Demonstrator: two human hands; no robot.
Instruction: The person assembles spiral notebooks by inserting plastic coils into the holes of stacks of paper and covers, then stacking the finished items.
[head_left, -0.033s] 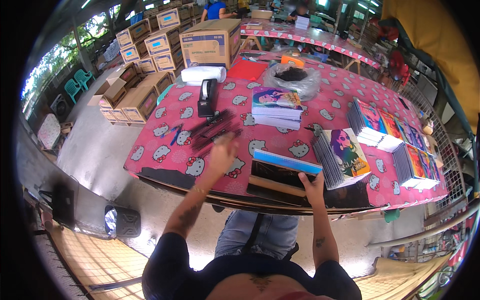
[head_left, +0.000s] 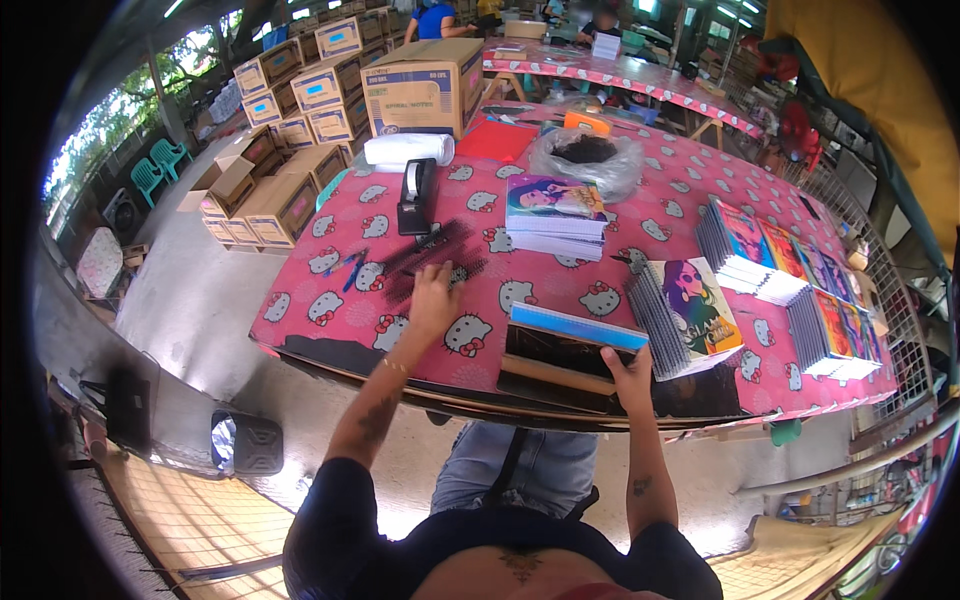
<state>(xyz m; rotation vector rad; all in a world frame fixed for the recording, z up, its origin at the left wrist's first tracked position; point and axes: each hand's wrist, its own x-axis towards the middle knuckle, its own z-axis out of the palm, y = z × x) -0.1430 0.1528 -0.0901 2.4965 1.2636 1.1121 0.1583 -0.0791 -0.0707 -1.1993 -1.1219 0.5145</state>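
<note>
My left hand (head_left: 434, 303) rests over the near edge of a pile of black plastic binding coils (head_left: 435, 258), fingertips touching them and fingers apart. My right hand (head_left: 630, 374) grips the right end of a pad of sheets with a blue edge (head_left: 578, 325), thumb on the near side and fingers mostly hidden. The pad leans on a black stand with a tan wooden strip (head_left: 556, 372) at the table's near edge. To its right stand spiral notebooks with a cartoon figure on the cover (head_left: 700, 305). A stack of unbound-looking booklets (head_left: 555, 215) lies beyond the pad.
A black tape dispenser (head_left: 417, 198) stands behind the coils, with blue-handled pliers (head_left: 355, 268) to their left. A clear bag of black coils (head_left: 585, 155), a white roll (head_left: 408, 149) and a large carton (head_left: 422, 90) sit farther back. More notebook stacks (head_left: 745, 250) line the right side.
My left hand, blurred before, has shifted slightly left and down and now shows clearly on the coils. My right hand keeps its hold on the pad.
</note>
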